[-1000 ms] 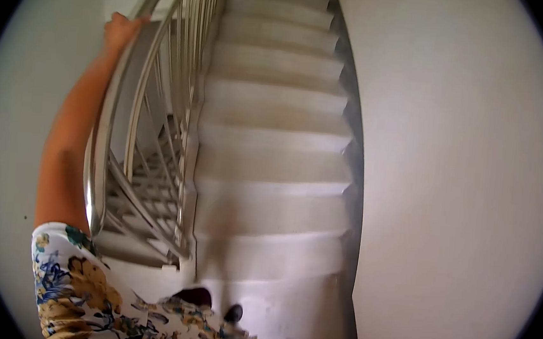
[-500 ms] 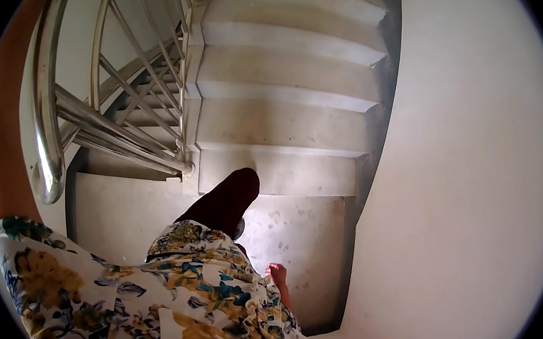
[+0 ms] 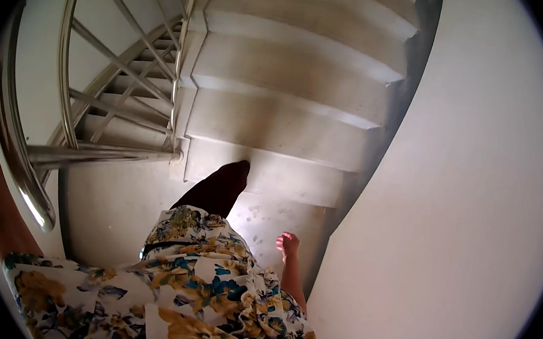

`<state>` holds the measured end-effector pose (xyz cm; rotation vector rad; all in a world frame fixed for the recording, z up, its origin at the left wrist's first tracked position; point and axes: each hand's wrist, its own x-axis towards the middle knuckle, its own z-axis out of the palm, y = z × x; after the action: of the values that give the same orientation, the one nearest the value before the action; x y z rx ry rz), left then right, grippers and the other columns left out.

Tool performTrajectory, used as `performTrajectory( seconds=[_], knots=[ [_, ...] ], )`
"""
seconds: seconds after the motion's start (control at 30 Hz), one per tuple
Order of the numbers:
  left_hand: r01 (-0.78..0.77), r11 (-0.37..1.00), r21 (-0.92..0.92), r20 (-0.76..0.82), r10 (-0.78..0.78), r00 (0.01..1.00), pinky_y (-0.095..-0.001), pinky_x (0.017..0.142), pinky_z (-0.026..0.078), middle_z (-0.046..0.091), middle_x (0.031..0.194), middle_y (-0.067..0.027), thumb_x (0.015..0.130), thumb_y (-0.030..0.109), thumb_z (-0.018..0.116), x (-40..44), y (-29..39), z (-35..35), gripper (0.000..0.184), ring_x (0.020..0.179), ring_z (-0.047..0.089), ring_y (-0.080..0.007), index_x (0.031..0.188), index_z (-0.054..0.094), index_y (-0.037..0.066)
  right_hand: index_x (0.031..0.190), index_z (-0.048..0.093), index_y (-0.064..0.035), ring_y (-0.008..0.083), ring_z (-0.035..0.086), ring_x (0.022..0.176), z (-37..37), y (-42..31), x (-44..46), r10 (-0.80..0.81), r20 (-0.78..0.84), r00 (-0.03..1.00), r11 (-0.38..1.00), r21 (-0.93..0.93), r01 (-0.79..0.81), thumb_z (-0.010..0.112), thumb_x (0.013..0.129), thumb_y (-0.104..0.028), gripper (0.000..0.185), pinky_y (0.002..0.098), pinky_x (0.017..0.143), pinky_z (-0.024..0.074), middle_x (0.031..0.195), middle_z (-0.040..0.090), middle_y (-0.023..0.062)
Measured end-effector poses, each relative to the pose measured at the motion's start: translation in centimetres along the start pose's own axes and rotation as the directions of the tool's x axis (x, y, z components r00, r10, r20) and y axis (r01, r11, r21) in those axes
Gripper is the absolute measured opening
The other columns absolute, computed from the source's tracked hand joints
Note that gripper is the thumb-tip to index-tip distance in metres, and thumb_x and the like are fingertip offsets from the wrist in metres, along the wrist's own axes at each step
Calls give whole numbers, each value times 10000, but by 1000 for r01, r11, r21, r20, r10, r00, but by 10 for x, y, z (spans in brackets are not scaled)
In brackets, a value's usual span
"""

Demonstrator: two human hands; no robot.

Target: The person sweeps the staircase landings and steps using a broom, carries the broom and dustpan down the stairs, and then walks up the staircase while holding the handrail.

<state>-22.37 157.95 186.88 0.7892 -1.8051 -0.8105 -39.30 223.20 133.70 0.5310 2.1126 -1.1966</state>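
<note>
My right hand (image 3: 288,245) hangs at my side above the landing, its fingers curled in, with nothing visible in it. It touches neither the wall nor the steps. My left arm (image 3: 1,212) stretches up along the left edge of the view beside the shiny metal handrail (image 3: 9,110). The left hand itself lies beyond the view, so its grip on the rail cannot be seen. In front of me one dark-clad leg (image 3: 214,186) is raised toward the lowest step, below my floral shirt (image 3: 192,291).
Pale concrete steps (image 3: 288,116) rise ahead, bordered by a dark strip along the white wall (image 3: 461,184) on the right. Metal balusters (image 3: 70,58) stand at left; beyond them another flight (image 3: 139,86) is visible. Below me is the landing (image 3: 115,214).
My right hand has swung forward and shows more of the forearm. The view has turned, so the steps now slant and the railing sits farther left.
</note>
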Motion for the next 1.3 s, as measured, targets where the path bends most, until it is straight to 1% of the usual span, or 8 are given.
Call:
performTrajectory(
  seconds=[0.23,0.27,0.3,0.37,0.87,1.17,1.23,1.3],
  knots=[
    [58,994,93,-26,-55,998,-365,772,485,561,1043,-223,702,152,774,159,81,96,603,882,551,-278,1138,456,-117,1071,552,-47,161,619,684,-93,-343,30,-300,143,943,952,-12,305,519,889,-155,215,268,560,503,848,636,98],
    [484,822,-299,147,-462,875,-393,824,472,516,1124,-250,695,167,780,191,60,97,698,961,538,-307,1207,396,-114,1074,550,-47,161,620,688,-104,-371,32,-301,141,943,953,-2,304,519,890,-158,217,268,562,503,849,635,99],
    [492,821,-292,138,-472,871,-393,824,472,516,1124,-250,695,167,780,198,67,111,698,961,538,-307,1207,396,-114,1074,550,-47,161,620,688,-115,-388,35,-295,153,943,954,-12,300,519,890,-158,217,268,562,503,849,635,99],
    [-86,976,200,9,86,996,-341,884,459,548,1144,-222,648,542,709,197,75,135,850,1042,570,-268,1227,470,-33,1083,547,-34,165,620,683,-133,-398,32,-235,123,964,962,-115,249,517,890,-158,231,275,558,505,844,634,102],
    [75,901,427,-9,-79,997,-355,937,395,566,1072,-217,616,513,750,162,80,129,888,1040,551,-306,1256,456,-28,1040,558,-26,190,621,647,-163,-245,24,352,333,875,926,15,-378,516,853,-102,206,301,500,500,810,625,117],
    [-274,905,325,208,214,954,-410,1037,306,406,1352,-169,793,532,585,238,94,145,747,1262,385,-290,1387,328,159,990,559,-45,141,576,557,-181,-328,-5,55,-12,998,998,17,-55,539,850,-130,165,252,441,447,733,604,83],
    [-196,967,162,-33,203,979,-436,901,436,428,1236,-277,699,211,776,252,175,182,810,1078,493,-341,1288,308,-89,995,564,-46,151,593,577,-189,-330,4,39,-26,999,998,-46,-41,535,854,-140,172,261,449,462,755,617,84],
    [-214,966,145,29,212,977,-473,944,399,383,1295,-270,665,344,792,300,194,193,935,1154,440,-376,1334,272,-50,1001,568,-47,160,610,596,-192,-328,7,37,-39,999,995,-88,-40,531,858,-149,179,271,457,476,776,629,85]
  ],
)
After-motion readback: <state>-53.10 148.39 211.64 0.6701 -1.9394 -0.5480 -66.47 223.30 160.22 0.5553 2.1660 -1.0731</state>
